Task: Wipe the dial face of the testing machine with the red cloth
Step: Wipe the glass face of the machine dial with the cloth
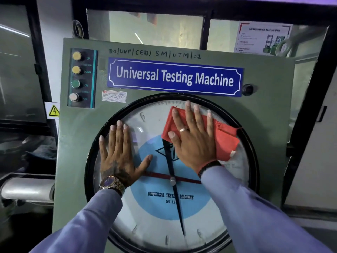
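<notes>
The round dial face (160, 221) of the green testing machine (269, 125) fills the middle of the view, white with a blue centre, a black pointer and a black rim. My right hand (193, 141) lies flat on the red cloth (226, 139), pressing it against the glass at the dial's upper right. Part of the cloth sticks out to the right of my fingers, reaching the rim. My left hand (118, 154) rests flat with fingers spread on the left side of the glass, holding nothing.
A blue nameplate (175, 77) sits above the dial. A button panel (81, 77) with yellow, green and white buttons is at the upper left. A yellow electric hazard sign (53, 111) is left of the cabinet. A metal cylinder (27, 189) lies at lower left.
</notes>
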Action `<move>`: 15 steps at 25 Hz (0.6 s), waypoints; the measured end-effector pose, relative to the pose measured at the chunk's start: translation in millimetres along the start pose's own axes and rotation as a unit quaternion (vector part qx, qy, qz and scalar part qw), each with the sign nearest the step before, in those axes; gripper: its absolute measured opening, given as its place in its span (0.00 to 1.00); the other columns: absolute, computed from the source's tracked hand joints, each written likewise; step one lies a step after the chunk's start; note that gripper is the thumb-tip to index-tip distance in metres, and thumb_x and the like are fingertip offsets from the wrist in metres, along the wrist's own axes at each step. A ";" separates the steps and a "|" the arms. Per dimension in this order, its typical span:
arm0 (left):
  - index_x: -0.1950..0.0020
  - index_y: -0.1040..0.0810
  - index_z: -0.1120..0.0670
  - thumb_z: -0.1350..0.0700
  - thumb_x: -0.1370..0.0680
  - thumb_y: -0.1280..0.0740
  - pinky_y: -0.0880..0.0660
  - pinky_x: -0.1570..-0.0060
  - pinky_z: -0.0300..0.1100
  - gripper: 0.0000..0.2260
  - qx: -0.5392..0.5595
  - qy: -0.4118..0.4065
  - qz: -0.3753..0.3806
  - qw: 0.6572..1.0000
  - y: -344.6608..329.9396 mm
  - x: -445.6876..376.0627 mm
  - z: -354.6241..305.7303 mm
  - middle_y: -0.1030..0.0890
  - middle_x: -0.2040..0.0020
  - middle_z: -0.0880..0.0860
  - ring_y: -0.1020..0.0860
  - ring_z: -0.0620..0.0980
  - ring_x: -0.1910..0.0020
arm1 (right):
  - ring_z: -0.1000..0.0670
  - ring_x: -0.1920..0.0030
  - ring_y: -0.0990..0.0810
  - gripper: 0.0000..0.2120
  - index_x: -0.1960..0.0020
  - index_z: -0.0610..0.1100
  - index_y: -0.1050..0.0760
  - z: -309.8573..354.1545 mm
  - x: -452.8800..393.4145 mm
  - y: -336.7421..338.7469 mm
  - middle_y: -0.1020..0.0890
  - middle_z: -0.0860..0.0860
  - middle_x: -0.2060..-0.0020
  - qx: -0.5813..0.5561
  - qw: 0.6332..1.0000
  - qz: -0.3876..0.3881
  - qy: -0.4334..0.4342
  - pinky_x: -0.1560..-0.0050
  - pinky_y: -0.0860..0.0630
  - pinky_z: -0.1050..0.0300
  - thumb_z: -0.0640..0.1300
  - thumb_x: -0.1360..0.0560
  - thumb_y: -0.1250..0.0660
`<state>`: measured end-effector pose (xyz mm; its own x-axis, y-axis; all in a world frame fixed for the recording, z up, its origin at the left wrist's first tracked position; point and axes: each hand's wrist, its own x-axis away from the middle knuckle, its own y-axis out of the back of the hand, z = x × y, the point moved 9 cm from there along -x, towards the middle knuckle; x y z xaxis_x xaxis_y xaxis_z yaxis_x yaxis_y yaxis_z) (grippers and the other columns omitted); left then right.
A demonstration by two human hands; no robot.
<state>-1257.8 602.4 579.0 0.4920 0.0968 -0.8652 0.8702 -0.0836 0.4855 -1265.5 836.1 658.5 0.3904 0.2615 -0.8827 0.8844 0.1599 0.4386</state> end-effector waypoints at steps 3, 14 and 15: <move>0.10 0.52 0.58 0.22 0.24 0.47 0.57 0.13 0.67 0.54 0.004 0.008 0.005 1.000 2.2 0.2 -4.5 0.54 0.09 0.57 0.54 0.58 0.09 | 0.36 0.10 0.43 0.35 0.10 0.56 0.43 -41.6 36.4 5.9 0.46 0.41 0.09 0.030 0.999 0.015 -0.016 0.12 0.54 0.26 0.63 0.14 0.43; 0.09 0.52 0.51 0.22 0.23 0.44 0.53 0.14 0.69 0.52 -0.009 0.004 -0.004 1.000 13.0 6.8 35.6 0.53 0.08 0.50 0.53 0.60 0.10 | 0.36 0.09 0.47 0.34 0.10 0.57 0.43 90.3 -44.2 -5.6 0.45 0.47 0.08 -0.030 0.993 -0.006 0.112 0.11 0.54 0.27 0.63 0.13 0.44; 0.09 0.51 0.52 0.22 0.23 0.44 0.54 0.14 0.70 0.52 -0.011 0.005 0.003 1.000 10.5 6.8 34.7 0.54 0.08 0.51 0.54 0.61 0.10 | 0.36 0.09 0.46 0.33 0.10 0.57 0.43 99.5 -45.6 -7.1 0.45 0.48 0.08 -0.032 0.991 -0.009 0.133 0.11 0.54 0.27 0.63 0.13 0.43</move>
<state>-1246.1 567.8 573.9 0.4968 0.1067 -0.8613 0.8679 -0.0632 0.4927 -1264.1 728.4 678.8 0.2863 0.4986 -0.8182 0.8693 0.2240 0.4406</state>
